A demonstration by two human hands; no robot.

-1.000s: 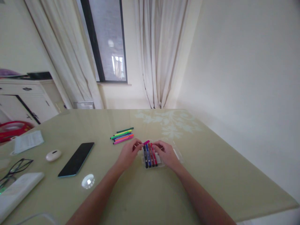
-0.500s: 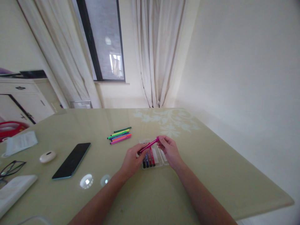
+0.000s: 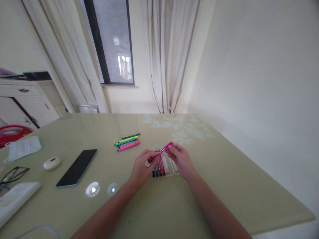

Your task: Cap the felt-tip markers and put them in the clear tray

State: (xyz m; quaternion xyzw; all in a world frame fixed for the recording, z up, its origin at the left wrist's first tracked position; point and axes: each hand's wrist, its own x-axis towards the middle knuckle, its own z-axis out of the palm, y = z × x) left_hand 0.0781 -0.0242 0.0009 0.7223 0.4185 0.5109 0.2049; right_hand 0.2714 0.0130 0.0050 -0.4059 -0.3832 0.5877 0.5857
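Note:
A magenta marker pen (image 3: 161,151) is held at a slant above an open clear plastic case (image 3: 170,172). My left hand (image 3: 142,166) grips its lower left end, and my right hand (image 3: 179,157) pinches its upper right end at the cap. Under the pen, several markers (image 3: 159,168) with dark and red barrels lie side by side in the case; my left fingers partly cover them. To the left of the case a loose pile of colored markers (image 3: 128,142), green, yellow, blue, orange and pink, rests on the table.
On the table's left side are a black phone (image 3: 76,168), a small white oval case (image 3: 52,163), a face mask (image 3: 23,148), eyeglasses (image 3: 15,175) and a white power strip (image 3: 18,200). The table (image 3: 224,192) runs beside the wall on the right.
Both hands still hold the magenta marker, which has shifted slightly; my right fingers sit a little lower on its cap end. The whole view has moved slightly.

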